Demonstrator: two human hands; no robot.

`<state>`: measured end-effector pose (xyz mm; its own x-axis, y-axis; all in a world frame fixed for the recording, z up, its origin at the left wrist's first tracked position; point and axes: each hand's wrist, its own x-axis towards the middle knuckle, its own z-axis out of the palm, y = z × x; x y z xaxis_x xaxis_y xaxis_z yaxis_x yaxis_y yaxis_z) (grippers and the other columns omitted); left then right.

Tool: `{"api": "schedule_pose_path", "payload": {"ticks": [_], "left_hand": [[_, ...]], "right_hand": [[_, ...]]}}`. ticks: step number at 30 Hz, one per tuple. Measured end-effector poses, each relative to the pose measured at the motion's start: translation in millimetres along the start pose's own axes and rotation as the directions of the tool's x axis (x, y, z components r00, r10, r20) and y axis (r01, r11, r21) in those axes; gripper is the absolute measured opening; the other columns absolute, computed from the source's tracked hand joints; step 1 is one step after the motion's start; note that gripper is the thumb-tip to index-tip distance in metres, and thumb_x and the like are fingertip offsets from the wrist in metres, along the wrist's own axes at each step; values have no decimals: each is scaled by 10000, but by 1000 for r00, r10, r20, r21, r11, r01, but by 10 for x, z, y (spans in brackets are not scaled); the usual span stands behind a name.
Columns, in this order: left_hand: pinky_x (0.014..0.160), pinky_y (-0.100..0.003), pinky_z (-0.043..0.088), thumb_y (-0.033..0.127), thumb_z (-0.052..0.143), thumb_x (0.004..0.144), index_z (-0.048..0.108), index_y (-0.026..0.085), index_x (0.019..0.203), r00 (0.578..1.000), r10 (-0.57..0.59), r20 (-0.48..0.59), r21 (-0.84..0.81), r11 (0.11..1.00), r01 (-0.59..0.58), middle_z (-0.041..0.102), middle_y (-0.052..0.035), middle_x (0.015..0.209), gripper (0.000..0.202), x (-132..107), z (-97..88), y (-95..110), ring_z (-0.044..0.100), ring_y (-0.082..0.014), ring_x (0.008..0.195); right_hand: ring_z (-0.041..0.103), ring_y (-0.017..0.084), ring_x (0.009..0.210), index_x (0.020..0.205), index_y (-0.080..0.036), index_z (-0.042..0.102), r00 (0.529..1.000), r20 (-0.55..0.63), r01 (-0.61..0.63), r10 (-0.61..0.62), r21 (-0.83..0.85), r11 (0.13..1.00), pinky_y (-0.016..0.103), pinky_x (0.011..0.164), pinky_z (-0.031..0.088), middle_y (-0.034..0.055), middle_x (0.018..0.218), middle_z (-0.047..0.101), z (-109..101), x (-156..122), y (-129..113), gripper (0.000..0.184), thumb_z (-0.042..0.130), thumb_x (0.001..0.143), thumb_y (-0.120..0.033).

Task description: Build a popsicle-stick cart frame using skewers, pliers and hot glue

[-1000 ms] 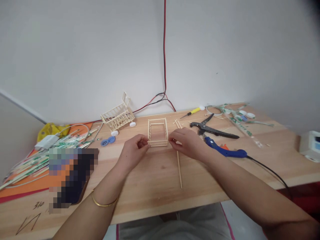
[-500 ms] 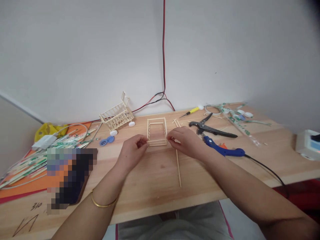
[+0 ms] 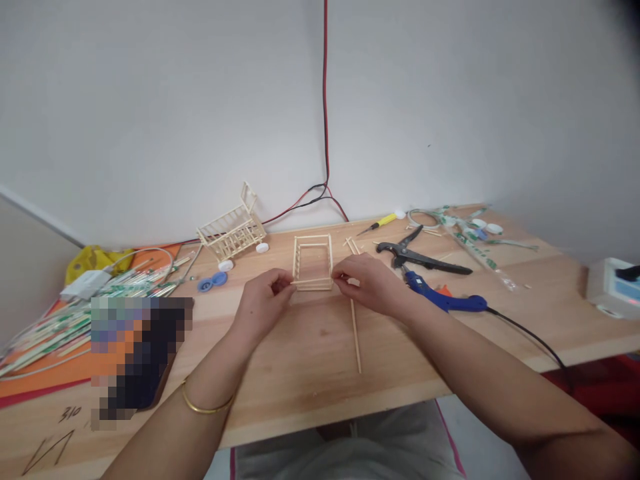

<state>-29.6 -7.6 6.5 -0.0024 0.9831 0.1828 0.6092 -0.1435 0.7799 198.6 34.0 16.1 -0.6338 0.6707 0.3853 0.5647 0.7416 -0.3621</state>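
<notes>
A thin wooden stick (image 3: 311,281) spans between my two hands, across the near end of a small rectangular frame (image 3: 313,237) built of such sticks. My left hand (image 3: 265,297) pinches the stick's left end. At its right end, the fingers of my right hand (image 3: 364,283) are closed on it, beside the frame's near right corner. Whether the stick touches the frame, I cannot tell. A long loose stick (image 3: 356,340) lies partly under my right hand, and shorter sticks (image 3: 351,244) lie just beyond it.
A stick-built cart (image 3: 233,233) with white bottle-cap wheels stands back left, near blue caps (image 3: 212,281). To the right are black cutters (image 3: 425,259), a blue glue gun (image 3: 450,300) and a yellow-handled tool (image 3: 385,221). Wrapped sticks (image 3: 65,333) and a blurred phone (image 3: 155,360) lie left.
The whole view has shifted very slightly. Both hands keep their places at the frame's near end, with the stick still between them.
</notes>
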Motion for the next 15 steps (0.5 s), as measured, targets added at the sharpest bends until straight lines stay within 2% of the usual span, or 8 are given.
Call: {"api": "schedule_pose_path", "payload": {"ticks": [7,15], "left_hand": [[591,-225,424,275,625,711,637,152,859,997,-55,51,-115,991,61,626,-1,703,193,-1,6,-23,569,-123,635],[624,-234,428,286,559,770,659,158,845,998,-16,65,-73,997,20,647,-17,730,179,-5,-14,-20,569,-133,668]], "right_hand": [[581,139,699,808,-182,609,1000,-8,-9,9,12,1000,261,704,395,22,759,647,19,-42,20,132,515,777,-94],[584,140,705,818,-187,612,1000,-11,-4,5,32,999,262,697,405,27,775,654,-8,-63,39,135,510,782,-107]]}}
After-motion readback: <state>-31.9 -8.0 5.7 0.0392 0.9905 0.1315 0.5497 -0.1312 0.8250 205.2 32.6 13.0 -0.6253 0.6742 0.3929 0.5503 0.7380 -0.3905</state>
